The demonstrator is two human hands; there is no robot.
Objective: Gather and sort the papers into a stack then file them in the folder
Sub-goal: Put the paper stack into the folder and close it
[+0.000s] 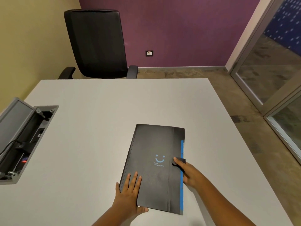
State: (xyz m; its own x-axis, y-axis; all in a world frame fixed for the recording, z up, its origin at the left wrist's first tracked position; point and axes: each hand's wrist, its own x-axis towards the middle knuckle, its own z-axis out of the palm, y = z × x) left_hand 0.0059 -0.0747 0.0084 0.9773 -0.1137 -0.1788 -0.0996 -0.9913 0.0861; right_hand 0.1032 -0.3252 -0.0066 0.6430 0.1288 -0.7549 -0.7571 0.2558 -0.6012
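From my seat, R hand (189, 172) first: its fingers sit on the small black closure tab (178, 161) at the folder's right edge, thumb reaching over the tab onto the cover. Looks like a pinch on that tab, but I can't tell for sure how far the fingers wrap under it. L hand (128, 192) lies flat on the near-left corner of the folder (153, 168), fingers straight and spread, pressing down w/ nothing gripped; thumb runs along the folder's near edge.

Folder is black, closed, lying flat on the white table (97, 128) at the near-right part, turned a bit so its long side runs away from me. Blue smiley print w/ small text under it on the cover. A blue strip (182, 176) shows along the right edge beneath the cover flap. No loose sheets visible on the tabletop; I can't see inside the folder.

Further out: at the table's left edge an open grey cable box (24, 141) is sunk in the top, lid tilted up, black sockets & a cable inside. Behind the far edge stands a black mesh-back office chair (96, 43). Purple wall beyond w/ a wall socket (149, 53), yellow wall on the left, glass partition (268, 70) on the right
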